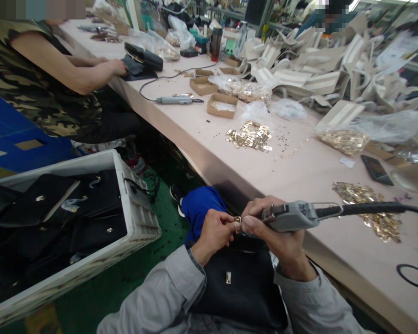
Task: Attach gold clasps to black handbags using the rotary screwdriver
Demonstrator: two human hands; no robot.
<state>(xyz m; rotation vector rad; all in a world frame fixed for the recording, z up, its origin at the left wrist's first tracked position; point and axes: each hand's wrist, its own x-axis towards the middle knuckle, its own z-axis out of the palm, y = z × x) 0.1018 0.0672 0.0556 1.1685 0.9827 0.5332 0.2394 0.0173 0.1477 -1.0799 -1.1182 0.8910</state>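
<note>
A black bag [244,283] lies on my lap with a small gold fitting [228,277] on its front. Above its upper edge, my left hand [218,229] pinches a small gold metal plate [238,224] between thumb and fingertips. My right hand [275,232] is wrapped around a grey electric screwdriver [292,216], whose black cable runs off to the right. Its tip is hidden by my fingers, close to the plate. Whether the plate touches the bag I cannot tell.
A white crate [139,218] of black bags stands at left on the floor. On the table [202,139] are piles of gold plates [249,135], small cardboard boxes [222,105], another electric screwdriver [177,100], a phone [376,170] and beige straps. A co-worker's hand [118,67] holds a black bag.
</note>
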